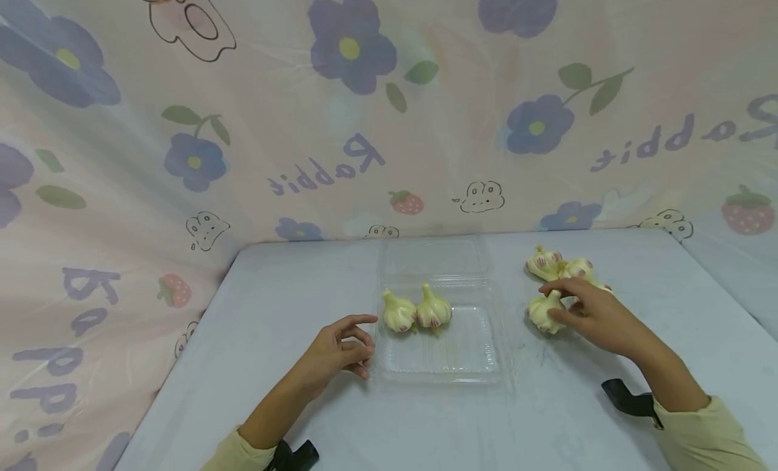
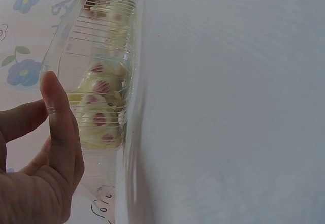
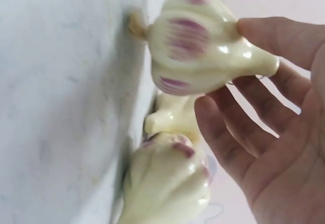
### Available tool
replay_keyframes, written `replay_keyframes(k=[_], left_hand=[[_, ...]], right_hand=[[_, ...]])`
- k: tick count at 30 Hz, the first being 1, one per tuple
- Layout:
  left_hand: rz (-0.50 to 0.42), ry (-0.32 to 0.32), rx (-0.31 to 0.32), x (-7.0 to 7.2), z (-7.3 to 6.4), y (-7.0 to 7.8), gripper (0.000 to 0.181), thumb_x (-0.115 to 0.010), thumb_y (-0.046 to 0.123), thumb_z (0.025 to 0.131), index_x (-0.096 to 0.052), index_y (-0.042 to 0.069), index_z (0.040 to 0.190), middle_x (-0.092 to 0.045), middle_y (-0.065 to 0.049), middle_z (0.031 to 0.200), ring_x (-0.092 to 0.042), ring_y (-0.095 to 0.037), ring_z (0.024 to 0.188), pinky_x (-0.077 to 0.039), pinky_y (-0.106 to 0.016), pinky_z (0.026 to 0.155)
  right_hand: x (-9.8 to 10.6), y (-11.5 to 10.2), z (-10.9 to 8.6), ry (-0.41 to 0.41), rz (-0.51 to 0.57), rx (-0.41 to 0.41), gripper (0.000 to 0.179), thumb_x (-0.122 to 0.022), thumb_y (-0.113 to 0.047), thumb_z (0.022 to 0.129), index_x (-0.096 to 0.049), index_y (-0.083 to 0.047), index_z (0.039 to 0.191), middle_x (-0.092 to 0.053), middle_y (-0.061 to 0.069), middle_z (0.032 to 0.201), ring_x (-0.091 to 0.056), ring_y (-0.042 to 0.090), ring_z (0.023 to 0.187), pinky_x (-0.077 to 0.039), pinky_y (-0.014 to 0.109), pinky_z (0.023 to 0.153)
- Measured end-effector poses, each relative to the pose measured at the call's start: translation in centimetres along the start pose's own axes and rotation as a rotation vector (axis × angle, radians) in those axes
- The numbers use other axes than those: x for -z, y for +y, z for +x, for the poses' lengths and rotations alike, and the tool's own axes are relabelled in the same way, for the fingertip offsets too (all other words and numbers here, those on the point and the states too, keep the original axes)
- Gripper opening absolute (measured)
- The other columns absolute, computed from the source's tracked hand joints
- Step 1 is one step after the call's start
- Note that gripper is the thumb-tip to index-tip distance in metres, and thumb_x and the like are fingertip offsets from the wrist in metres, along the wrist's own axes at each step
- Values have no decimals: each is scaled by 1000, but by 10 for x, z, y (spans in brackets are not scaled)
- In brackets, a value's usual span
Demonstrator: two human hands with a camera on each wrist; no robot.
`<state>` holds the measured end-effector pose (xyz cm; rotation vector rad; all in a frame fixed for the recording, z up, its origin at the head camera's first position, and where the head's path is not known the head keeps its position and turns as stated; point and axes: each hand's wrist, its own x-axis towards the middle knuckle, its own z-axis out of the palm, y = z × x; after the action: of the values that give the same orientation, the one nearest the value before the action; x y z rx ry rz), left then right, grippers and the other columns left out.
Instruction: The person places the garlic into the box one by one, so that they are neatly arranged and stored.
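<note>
My right hand (image 1: pixel 598 319) pinches a garlic bulb (image 1: pixel 543 314) between thumb and fingers, right of the container. Close up in the right wrist view, this bulb (image 3: pixel 185 46) is cream with purple patches, its stem toward the palm and its root end near the tabletop. Two more garlic bulbs (image 1: pixel 434 311) sit side by side in the back left of a clear plastic container (image 1: pixel 437 378). My left hand (image 1: pixel 340 353) is at the container's left side, fingers loosely bent, with a fingertip at the rim in the left wrist view.
Behind the held bulb, several other garlic bulbs (image 1: pixel 543 263) lie in a cluster on the white table (image 1: pixel 292 282). The container's clear lid (image 1: pixel 434 258) lies folded back toward the far edge. A printed cloth (image 1: pixel 437 153) hangs behind the table.
</note>
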<state>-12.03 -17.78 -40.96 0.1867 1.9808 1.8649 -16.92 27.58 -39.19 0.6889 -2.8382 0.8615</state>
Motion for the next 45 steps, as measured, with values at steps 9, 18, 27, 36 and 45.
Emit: replay_keyframes(k=[9,18,27,36,45], left_hand=[[1,-1,6,1,0,-1,60,-65,2,93,-41,3,148,-59,-8,103,-63,-13,74,-61,-26,63],[1,-5,2,0,0,-1,60,-65,1,93,-41,3,148,-58,-9,104,-63,-13,74,-61,-26,63],[4,0,0,1,1,-1,60,-65,1,93,-41,3,148,-59,-9,103,-63,-14,74,-61,-27,63],[5,0,2,0,-1,-1,58,-62,0,94,-41,1,148,-58,-9,103,-63,-15,75,-61,-26,62],[4,5,0,-1,0,0,60,-64,0,93,-41,1,148,-59,-7,102,-63,-14,73,-61,-27,62]], right_hand=[[-6,-2,3,-90,30,-134,75,-77,-34,87,-40,-7,146,-61,27,128,-65,33,100,-54,35,75],[-13,2,2,-131,49,-114,76,-75,-35,89,-42,6,144,-53,31,139,-58,47,118,-57,52,86],[-17,2,1,-132,70,-85,72,-75,-33,89,-47,7,141,-47,31,140,-57,45,117,-58,43,85],[-17,1,2,-120,57,-85,71,-77,-35,87,-49,2,141,-50,26,140,-60,44,115,-58,47,87],[-16,-3,4,-33,55,-54,64,-82,-30,83,-53,-2,133,-57,20,131,-64,40,108,-59,44,82]])
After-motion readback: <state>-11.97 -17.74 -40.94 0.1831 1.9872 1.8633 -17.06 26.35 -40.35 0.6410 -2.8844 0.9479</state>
